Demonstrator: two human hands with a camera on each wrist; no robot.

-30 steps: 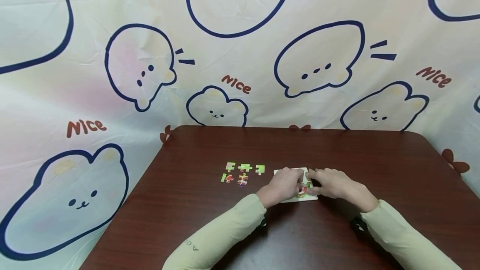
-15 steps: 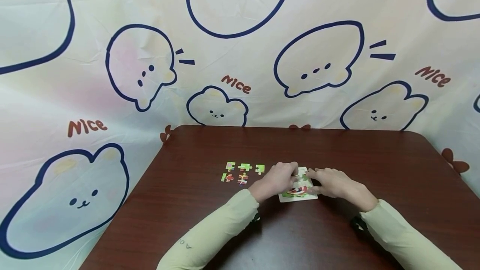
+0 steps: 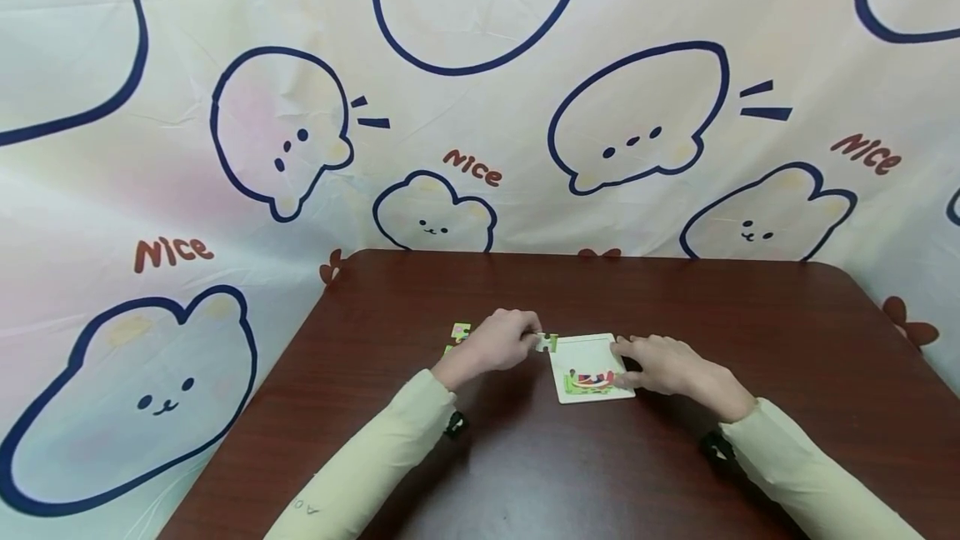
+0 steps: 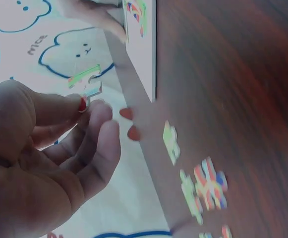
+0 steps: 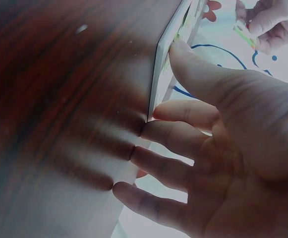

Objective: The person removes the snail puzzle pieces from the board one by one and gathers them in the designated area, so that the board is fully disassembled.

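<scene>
My left hand (image 3: 495, 342) pinches a jigsaw piece (image 4: 85, 79) between thumb and fingers, held above the table just left of the white puzzle board (image 3: 585, 350). The piece has a green edge and a bit of red at the thumb. Coloured pieces (image 3: 592, 382) sit along the near part of the board; its upper part shows plain white. My right hand (image 3: 667, 367) rests at the board's right edge. In the right wrist view its thumb (image 5: 183, 57) lies on the board's face, and the extended fingers (image 5: 156, 171) touch the edge and the tabletop.
Several loose jigsaw pieces lie on the dark wooden table (image 3: 555, 473), mostly hidden behind my left hand in the head view. The left wrist view shows a multicoloured piece (image 4: 211, 186) and a green one (image 4: 171, 141). A printed cloth (image 3: 450, 123) hangs behind the table.
My left hand has moved left off the board and now carries a jigsaw piece, uncovering the board's white upper part. The right hand has stayed at the board's edge.
</scene>
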